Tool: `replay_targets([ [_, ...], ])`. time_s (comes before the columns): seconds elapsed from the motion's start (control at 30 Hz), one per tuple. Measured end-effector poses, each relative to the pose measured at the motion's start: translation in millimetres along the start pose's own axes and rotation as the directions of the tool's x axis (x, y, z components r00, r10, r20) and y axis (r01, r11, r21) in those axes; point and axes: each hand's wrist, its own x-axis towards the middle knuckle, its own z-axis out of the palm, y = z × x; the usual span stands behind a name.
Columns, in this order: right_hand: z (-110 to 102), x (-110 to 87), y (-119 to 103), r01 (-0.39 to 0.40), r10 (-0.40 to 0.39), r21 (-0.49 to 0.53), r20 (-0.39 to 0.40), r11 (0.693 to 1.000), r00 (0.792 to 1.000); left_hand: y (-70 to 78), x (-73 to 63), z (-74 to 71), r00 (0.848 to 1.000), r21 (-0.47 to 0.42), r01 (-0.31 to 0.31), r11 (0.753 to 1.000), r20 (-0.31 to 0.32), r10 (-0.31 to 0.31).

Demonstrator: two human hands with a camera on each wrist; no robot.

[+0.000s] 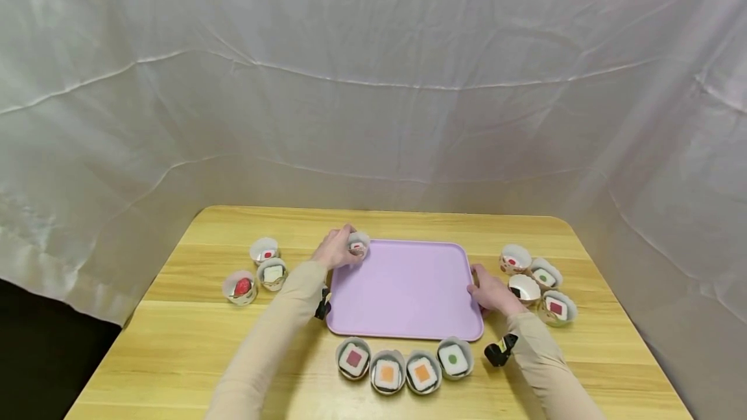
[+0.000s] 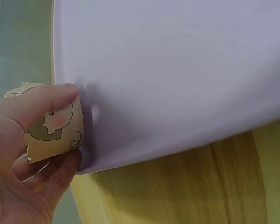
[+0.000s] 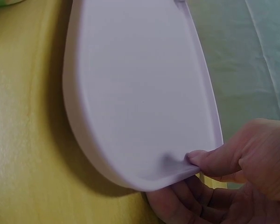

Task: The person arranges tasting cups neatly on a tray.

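Observation:
My left hand (image 1: 340, 248) grips a small printed paper cup (image 1: 358, 245) at the far left corner of the lilac tray (image 1: 403, 290). Something white with a red centre sits in that cup. In the left wrist view, a cartoon face shows on the cup (image 2: 56, 123), thumb on one side and fingers on the other, its base against the tray. My right hand (image 1: 493, 290) holds the tray's right edge. In the right wrist view, the thumb presses inside the tray rim (image 3: 175, 179) while the fingers curl beneath it.
Along the tray's near side stands a row of several paper cups (image 1: 388, 373) with square sushi-like pieces. More cups (image 1: 557, 308) cluster on the right. Three cups (image 1: 272, 275) stand at the left, one holding a strawberry-like piece (image 1: 242, 287). Light curtains (image 1: 373, 115) surround the wooden table (image 1: 192, 316).

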Motion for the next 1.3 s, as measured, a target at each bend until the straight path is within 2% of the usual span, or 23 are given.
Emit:
replay_targets([
  [0.37,-1.1,0.2,-0.4,0.005,-0.005,0.003,0.003,1.0,1.0,-4.7,4.9,7.8,1.0,0.037,-0.015,0.999,-0.016,0.016],
  [1.3,1.3,-1.6,-2.4,-0.002,0.002,0.003,-0.004,1.0,1.0,-5.2,4.0,11.7,0.998,0.054,-0.035,0.998,-0.044,0.037],
])
